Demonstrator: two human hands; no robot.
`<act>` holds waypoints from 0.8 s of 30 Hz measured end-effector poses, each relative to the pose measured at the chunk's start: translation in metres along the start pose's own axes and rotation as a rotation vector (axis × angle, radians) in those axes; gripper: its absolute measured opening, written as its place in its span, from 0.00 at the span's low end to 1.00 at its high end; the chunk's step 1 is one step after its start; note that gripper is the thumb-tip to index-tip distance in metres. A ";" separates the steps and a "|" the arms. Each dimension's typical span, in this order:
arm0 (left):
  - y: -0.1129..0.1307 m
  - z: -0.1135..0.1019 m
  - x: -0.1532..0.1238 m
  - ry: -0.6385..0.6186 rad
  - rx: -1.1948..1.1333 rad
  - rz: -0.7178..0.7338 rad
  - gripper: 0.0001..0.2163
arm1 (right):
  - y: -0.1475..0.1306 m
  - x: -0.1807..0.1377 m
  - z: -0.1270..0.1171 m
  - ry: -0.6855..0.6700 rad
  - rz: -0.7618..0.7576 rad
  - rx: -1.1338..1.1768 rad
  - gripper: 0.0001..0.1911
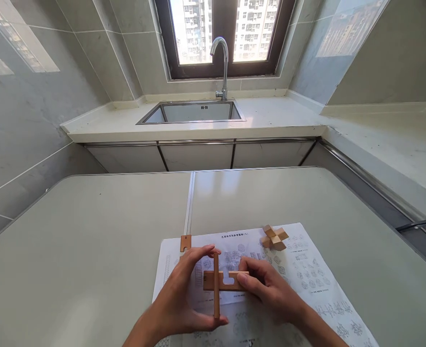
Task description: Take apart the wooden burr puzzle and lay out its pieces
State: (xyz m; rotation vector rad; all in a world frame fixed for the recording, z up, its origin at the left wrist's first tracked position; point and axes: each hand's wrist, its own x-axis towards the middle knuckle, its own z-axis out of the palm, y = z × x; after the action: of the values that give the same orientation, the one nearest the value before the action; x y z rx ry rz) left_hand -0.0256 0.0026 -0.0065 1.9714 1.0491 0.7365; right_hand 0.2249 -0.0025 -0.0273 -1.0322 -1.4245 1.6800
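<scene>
Left hand [182, 294]: thumb and forefinger spread wide, pinching an upright wooden stick [216, 285] at its two ends. Right hand [267, 289]: fingers closed on the right end of a notched wooden bar [223, 280], which crosses the stick; the joint is hard to make out. Both are held above a printed sheet [307, 274] on the near table [90, 241]. An assembled wooden cross [274, 237] and a loose notched piece [185, 243] lie farther off. The sink [193, 112] beyond shows nothing inside.

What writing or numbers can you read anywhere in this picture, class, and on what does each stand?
Printed sheet: a heading line in Chinese characters along its top edge, too small to read.
Same sheet: rows of diagrams with tiny captions, illegible.
Sink: a small dark mark on the back wall, unreadable.
</scene>
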 end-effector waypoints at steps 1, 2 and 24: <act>0.000 0.000 0.000 0.003 -0.012 -0.004 0.55 | 0.001 0.000 -0.001 0.000 0.006 0.014 0.27; 0.000 -0.001 0.000 0.006 -0.022 -0.008 0.54 | 0.001 0.000 -0.001 -0.002 0.012 0.028 0.27; -0.006 -0.044 0.007 0.112 0.301 -0.010 0.40 | 0.010 0.001 -0.009 0.283 -0.023 0.148 0.25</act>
State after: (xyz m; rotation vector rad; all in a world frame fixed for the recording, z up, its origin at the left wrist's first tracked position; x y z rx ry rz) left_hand -0.0577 0.0268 0.0128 2.1961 1.2987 0.7247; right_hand 0.2322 0.0010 -0.0380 -1.1148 -1.1092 1.5282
